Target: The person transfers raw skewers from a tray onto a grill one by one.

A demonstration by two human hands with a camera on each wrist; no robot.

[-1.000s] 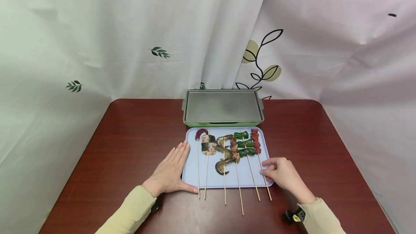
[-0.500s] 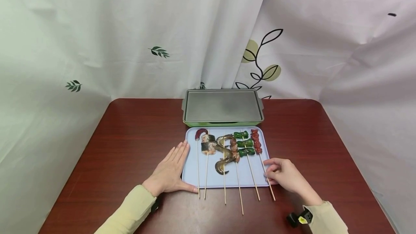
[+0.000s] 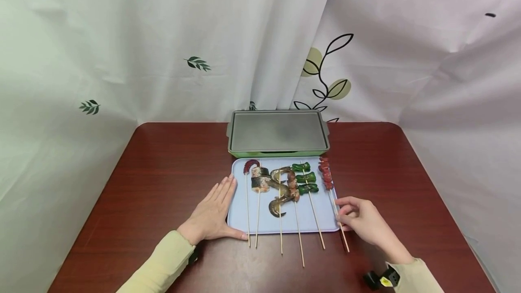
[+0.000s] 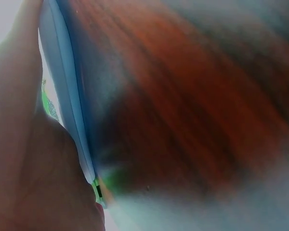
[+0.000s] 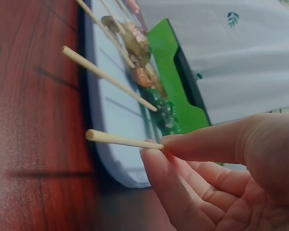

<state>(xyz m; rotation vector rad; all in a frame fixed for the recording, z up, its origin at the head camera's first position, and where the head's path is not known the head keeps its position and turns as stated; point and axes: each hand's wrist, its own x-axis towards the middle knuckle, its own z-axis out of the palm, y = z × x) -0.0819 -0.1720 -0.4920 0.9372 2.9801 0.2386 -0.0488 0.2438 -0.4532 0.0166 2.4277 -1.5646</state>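
Along the left rim of a pale blue tray (image 3: 240,220) lies my left hand (image 3: 211,214), its fingers straight and touching the edge. My right hand (image 3: 362,218) pinches the stick of a red meat skewer (image 3: 326,175) between thumb and fingertips, over the tray's right edge. In the right wrist view that stick (image 5: 120,140) runs out from the pinch. Several other skewers lie on the tray: a curled dark red tentacle (image 3: 249,165), fish chunks (image 3: 259,180), curved brownish pieces (image 3: 277,207) beside pinkish meat (image 3: 294,189), and green pepper rolls (image 3: 308,178).
Behind the tray stands a grey griddle plate (image 3: 278,131) on a green base (image 3: 244,153). The skewer sticks overhang the tray's front edge. The reddish-brown table (image 3: 175,157) is backed by a white curtain (image 3: 163,35) with leaf prints.
My right hand has drawn the red meat skewer to the right, away from the green pepper skewer and onto the tray's right edge. My left hand has stayed in place.
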